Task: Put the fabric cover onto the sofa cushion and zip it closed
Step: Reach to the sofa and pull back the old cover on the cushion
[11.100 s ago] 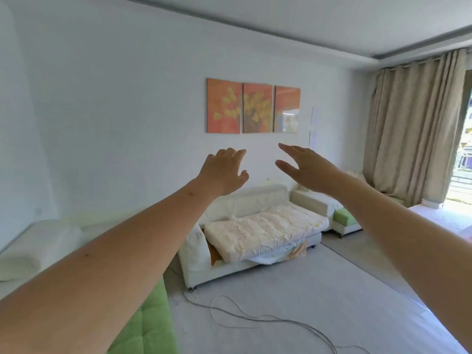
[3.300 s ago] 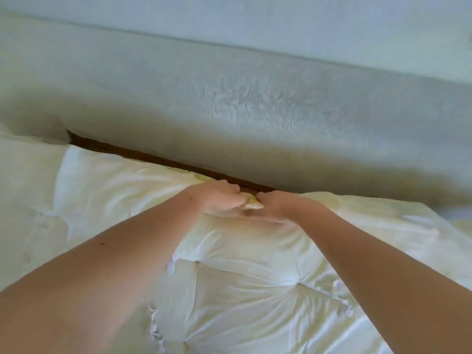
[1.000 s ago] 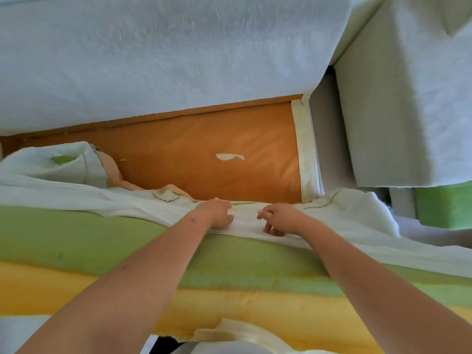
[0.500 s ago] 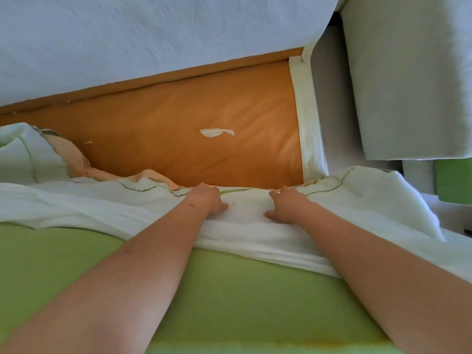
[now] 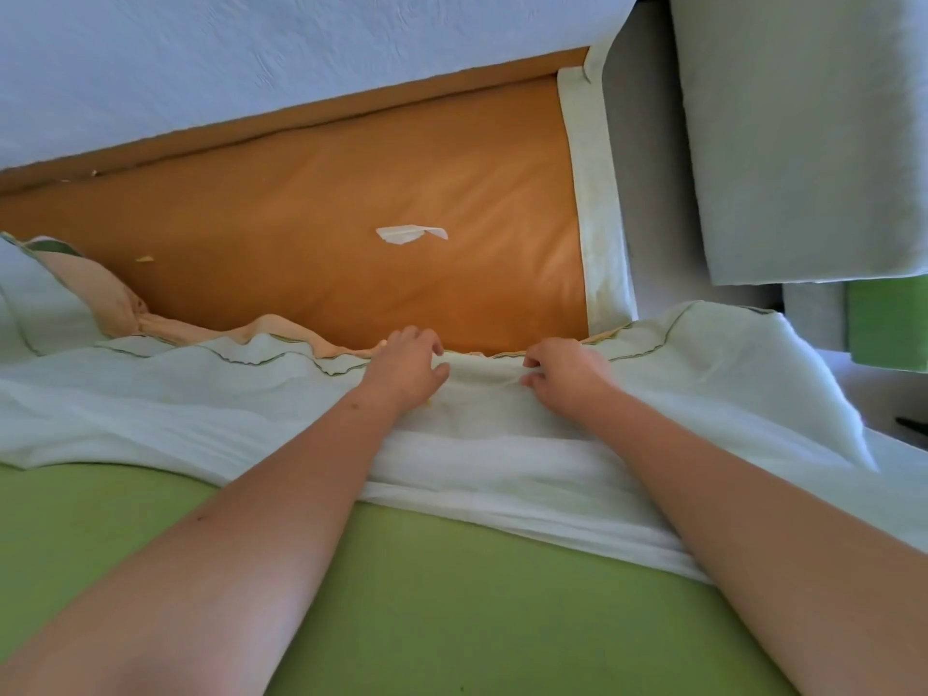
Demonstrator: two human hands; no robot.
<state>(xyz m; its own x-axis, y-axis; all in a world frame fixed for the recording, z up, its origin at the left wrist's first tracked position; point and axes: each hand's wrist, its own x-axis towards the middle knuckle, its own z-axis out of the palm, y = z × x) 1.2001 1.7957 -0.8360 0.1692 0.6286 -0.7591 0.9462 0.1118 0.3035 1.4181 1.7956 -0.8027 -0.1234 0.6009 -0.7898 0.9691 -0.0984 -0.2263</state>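
The sofa cushion (image 5: 442,595) lies in front of me, its green side filling the lower view. A white fabric cover (image 5: 211,409) with a green-stitched edge and peach lining is bunched across the cushion's far end. My left hand (image 5: 404,366) grips the cover's far edge near the middle. My right hand (image 5: 565,371) pinches the same edge a hand's width to the right. The zipper is not visible.
Beyond the cushion is the sofa's bare orange seat base (image 5: 351,233) with a scrap of white paper (image 5: 409,233) on it. The white sofa back (image 5: 251,57) rises behind. A second white sofa section (image 5: 803,143) and a green cushion (image 5: 886,319) stand at right.
The view has shifted closer over the green cushion. Both hands have stayed on the cover's far edge, drawing slightly farther apart, with more white fabric gathered under them.
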